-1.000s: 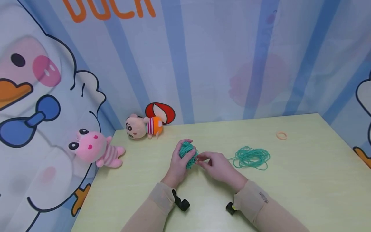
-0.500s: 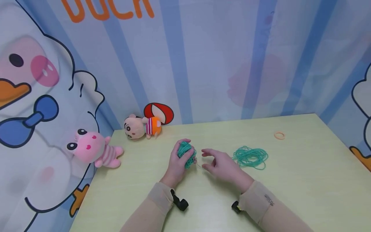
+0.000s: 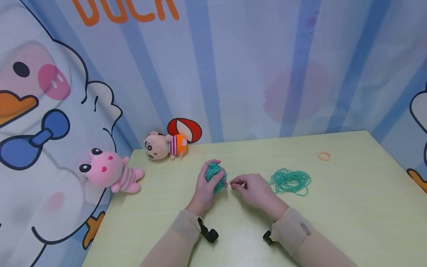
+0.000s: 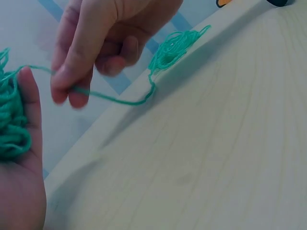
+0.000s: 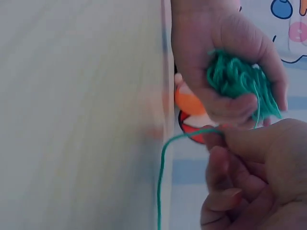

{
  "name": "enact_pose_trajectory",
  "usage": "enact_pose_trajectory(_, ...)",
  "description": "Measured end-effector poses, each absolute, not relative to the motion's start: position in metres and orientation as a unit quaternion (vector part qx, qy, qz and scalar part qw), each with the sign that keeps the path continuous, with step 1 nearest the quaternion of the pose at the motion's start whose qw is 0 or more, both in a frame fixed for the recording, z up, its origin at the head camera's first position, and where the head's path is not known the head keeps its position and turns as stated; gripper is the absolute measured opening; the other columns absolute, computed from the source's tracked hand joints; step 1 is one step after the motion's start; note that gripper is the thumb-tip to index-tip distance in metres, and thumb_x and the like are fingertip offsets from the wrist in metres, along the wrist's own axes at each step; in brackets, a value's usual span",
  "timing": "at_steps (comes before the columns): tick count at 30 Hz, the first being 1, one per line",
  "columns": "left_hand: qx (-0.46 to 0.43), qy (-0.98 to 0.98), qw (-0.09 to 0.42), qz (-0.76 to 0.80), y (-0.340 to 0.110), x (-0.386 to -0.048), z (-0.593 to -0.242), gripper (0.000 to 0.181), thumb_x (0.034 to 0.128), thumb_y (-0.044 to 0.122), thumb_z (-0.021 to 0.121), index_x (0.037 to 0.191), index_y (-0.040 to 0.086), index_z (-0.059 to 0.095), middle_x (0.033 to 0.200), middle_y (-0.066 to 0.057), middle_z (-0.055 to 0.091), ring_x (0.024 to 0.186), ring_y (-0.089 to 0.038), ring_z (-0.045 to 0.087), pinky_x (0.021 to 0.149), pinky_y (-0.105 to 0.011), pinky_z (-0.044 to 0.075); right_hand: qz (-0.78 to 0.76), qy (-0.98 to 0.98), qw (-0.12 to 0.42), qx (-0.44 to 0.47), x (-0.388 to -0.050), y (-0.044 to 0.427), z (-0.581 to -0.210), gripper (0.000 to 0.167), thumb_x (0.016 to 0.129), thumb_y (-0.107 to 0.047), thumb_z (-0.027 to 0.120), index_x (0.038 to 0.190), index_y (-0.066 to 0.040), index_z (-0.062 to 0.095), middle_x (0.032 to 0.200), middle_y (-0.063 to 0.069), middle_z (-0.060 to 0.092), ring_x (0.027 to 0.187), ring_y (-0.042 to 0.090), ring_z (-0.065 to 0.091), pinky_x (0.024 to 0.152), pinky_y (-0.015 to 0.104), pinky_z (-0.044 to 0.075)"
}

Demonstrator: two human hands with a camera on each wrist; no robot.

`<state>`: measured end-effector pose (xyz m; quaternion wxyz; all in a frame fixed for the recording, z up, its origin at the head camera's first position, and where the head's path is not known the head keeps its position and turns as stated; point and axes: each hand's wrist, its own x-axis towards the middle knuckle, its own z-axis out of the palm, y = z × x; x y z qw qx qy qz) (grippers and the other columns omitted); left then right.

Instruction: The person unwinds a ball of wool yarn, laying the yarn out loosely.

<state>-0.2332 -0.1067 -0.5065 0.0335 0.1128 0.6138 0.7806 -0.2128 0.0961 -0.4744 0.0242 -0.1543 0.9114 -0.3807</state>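
A bundle of green yarn (image 3: 214, 177) is gripped in my left hand (image 3: 204, 191), thumb across its front. Close by on the right, my right hand (image 3: 257, 191) pinches the green strand (image 4: 112, 99) between thumb and fingertips. In the left wrist view that strand runs from the bundle, through the pinch, to a loose pile of green yarn (image 4: 173, 49) on the table. The right wrist view shows the held yarn (image 5: 235, 79) wrapped by the left fingers, with the strand hanging away from the right fingertips.
The loose yarn pile (image 3: 289, 181) lies right of my right hand on the pale table (image 3: 360, 222). An orange ring (image 3: 324, 155) lies farther back. A pink plush toy (image 3: 110, 170) and a plush in an orange striped outfit (image 3: 166, 145) are at left. A printed curtain (image 3: 247, 74) stands behind.
My right hand let its fingers spread and drew away from the bundle, then came back in and pinched the strand. The left hand keeps its grip on the yarn.
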Motion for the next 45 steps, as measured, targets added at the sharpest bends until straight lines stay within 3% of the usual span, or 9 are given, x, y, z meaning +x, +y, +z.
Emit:
enact_pose_trajectory(8, 0.108, 0.62, 0.042, 0.776, -0.106, -0.234, -0.505, 0.046, 0.1117, 0.019, 0.063, 0.152, 0.008, 0.046, 0.123, -0.009, 0.062, 0.092, -0.02, 0.064, 0.078, -0.026, 0.064, -0.401, 0.908, -0.014, -0.119, -0.202, 0.142, -0.443, 0.021, 0.11, -0.025, 0.069, 0.123, -0.014, 0.082, 0.105, 0.003, 0.082, 0.08, 0.015, 0.062, 0.063, 0.028, 0.05)
enact_pose_trajectory(12, 0.107, 0.62, 0.043, 0.776, -0.106, -0.233, -0.505, 0.046, 0.1117, 0.018, 0.063, 0.153, 0.006, 0.045, 0.121, -0.006, 0.062, 0.09, -0.019, 0.064, 0.077, -0.026, 0.064, -0.398, 0.911, -0.026, -0.109, -0.201, 0.17, -0.436, 0.022, 0.11, -0.025, 0.069, 0.124, -0.014, 0.081, 0.106, 0.009, 0.082, 0.08, 0.015, 0.062, 0.061, 0.029, 0.05)
enact_pose_trajectory(19, 0.103, 0.619, 0.037, 0.778, -0.106, -0.232, -0.506, 0.046, 0.1113, 0.018, 0.064, 0.152, 0.006, 0.047, 0.116, 0.0, 0.065, 0.09, -0.019, 0.064, 0.077, -0.026, 0.064, -0.372, 0.925, -0.033, -0.073, -0.202, 0.217, -0.44, 0.026, 0.111, -0.027, 0.067, 0.127, -0.011, 0.08, 0.107, 0.011, 0.082, 0.079, 0.019, 0.06, 0.063, 0.031, 0.048)
enact_pose_trajectory(23, 0.101, 0.62, 0.032, 0.777, -0.106, -0.233, -0.507, 0.039, 0.1112, 0.018, 0.064, 0.148, 0.013, 0.052, 0.115, -0.002, 0.064, 0.088, -0.02, 0.063, 0.076, -0.025, 0.063, -0.362, 0.93, -0.034, -0.047, -0.204, 0.24, -0.446, 0.032, 0.112, -0.032, 0.064, 0.13, -0.009, 0.078, 0.109, 0.012, 0.081, 0.082, 0.02, 0.061, 0.066, 0.033, 0.048)
enact_pose_trajectory(28, 0.091, 0.622, 0.024, 0.777, -0.107, -0.233, -0.506, 0.034, 0.1112, 0.019, 0.065, 0.144, 0.019, 0.055, 0.115, -0.002, 0.064, 0.087, -0.02, 0.062, 0.075, -0.025, 0.063, -0.347, 0.936, -0.051, -0.018, -0.206, 0.264, -0.453, 0.035, 0.113, -0.033, 0.061, 0.128, -0.007, 0.079, 0.117, 0.016, 0.082, 0.095, 0.027, 0.069, 0.071, 0.033, 0.051)
enact_pose_trajectory(31, 0.089, 0.624, 0.021, 0.776, -0.107, -0.233, -0.506, 0.034, 0.1114, 0.02, 0.065, 0.144, 0.019, 0.055, 0.116, -0.002, 0.064, 0.087, -0.02, 0.062, 0.075, -0.025, 0.063, -0.33, 0.942, -0.056, 0.002, -0.206, 0.277, -0.458, 0.036, 0.114, -0.033, 0.059, 0.128, -0.005, 0.078, 0.119, 0.019, 0.081, 0.103, 0.036, 0.071, 0.076, 0.04, 0.054)
enact_pose_trajectory(38, 0.088, 0.629, 0.002, 0.772, -0.107, -0.233, -0.506, 0.042, 0.1108, 0.023, 0.066, 0.147, 0.007, 0.052, 0.106, -0.002, 0.064, 0.083, -0.02, 0.063, 0.074, -0.025, 0.063, -0.302, 0.952, 0.008, 0.042, -0.207, 0.295, -0.466, 0.039, 0.112, -0.027, 0.059, 0.131, 0.003, 0.074, 0.131, 0.031, 0.073, 0.119, 0.053, 0.067, 0.097, 0.066, 0.054)
enact_pose_trajectory(42, 0.084, 0.63, 0.008, 0.772, -0.108, -0.234, -0.506, 0.04, 0.1108, 0.025, 0.066, 0.146, 0.011, 0.053, 0.105, -0.001, 0.064, 0.084, -0.02, 0.063, 0.074, -0.025, 0.063, -0.291, 0.955, 0.047, 0.033, -0.209, 0.294, -0.47, 0.041, 0.11, -0.028, 0.062, 0.132, 0.006, 0.071, 0.13, 0.031, 0.073, 0.118, 0.052, 0.067, 0.1, 0.067, 0.054)
enact_pose_trajectory(45, 0.081, 0.633, 0.013, 0.77, -0.108, -0.233, -0.505, 0.037, 0.1103, 0.026, 0.067, 0.144, 0.016, 0.055, 0.106, -0.002, 0.064, 0.085, -0.02, 0.063, 0.074, -0.025, 0.063, -0.3, 0.952, 0.043, 0.027, -0.208, 0.29, -0.472, 0.046, 0.108, -0.032, 0.067, 0.135, 0.005, 0.065, 0.126, 0.03, 0.071, 0.109, 0.047, 0.068, 0.09, 0.059, 0.056)
